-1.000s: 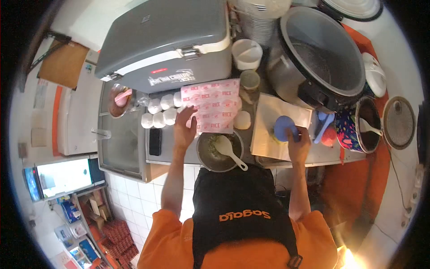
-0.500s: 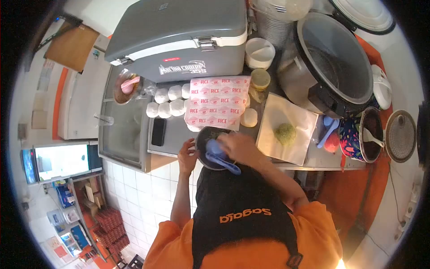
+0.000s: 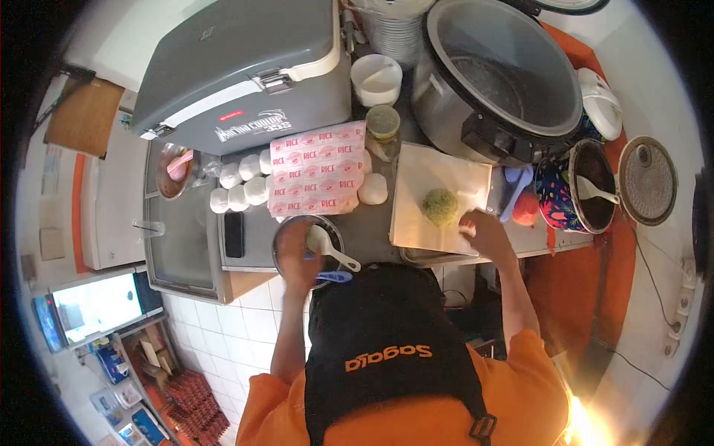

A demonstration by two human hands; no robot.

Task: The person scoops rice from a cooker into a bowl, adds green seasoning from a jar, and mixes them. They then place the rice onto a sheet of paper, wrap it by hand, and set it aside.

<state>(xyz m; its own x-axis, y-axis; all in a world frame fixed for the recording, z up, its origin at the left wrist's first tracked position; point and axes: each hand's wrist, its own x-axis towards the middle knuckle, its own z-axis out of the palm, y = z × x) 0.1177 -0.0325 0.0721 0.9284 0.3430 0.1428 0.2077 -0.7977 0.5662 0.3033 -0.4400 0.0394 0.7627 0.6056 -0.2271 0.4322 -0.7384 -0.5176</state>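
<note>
Below me is a dark bowl (image 3: 338, 232) at the counter's front edge, with a pale rice paddle (image 3: 327, 249) and a blue spoon (image 3: 334, 276) sticking out over its rim. My left hand (image 3: 297, 260) reaches over the bowl, smeared by motion, its fingertips hidden. To the right, a greenish mound of rice (image 3: 439, 207) sits on a sheet of brown wrapping paper (image 3: 413, 175). Over the paper's right front part, beside the mound, my right hand (image 3: 487, 234) has its fingers curled together; what they pinch, I cannot tell.
Several white rounded packets (image 3: 239, 196) lie left of and under a printed RICE sheet (image 3: 316, 171). Behind stand a grey cooler (image 3: 245, 82), a jar (image 3: 382, 123), a white tub (image 3: 376, 79) and a large open cooker (image 3: 454, 111). A floral pot (image 3: 561, 189) and phone (image 3: 233, 234) flank the work area.
My right hand has left the bowl and moved right to the paper. My left hand has gone from the bowl's side to over it. The pale paddle now shows; the view has shifted right.
</note>
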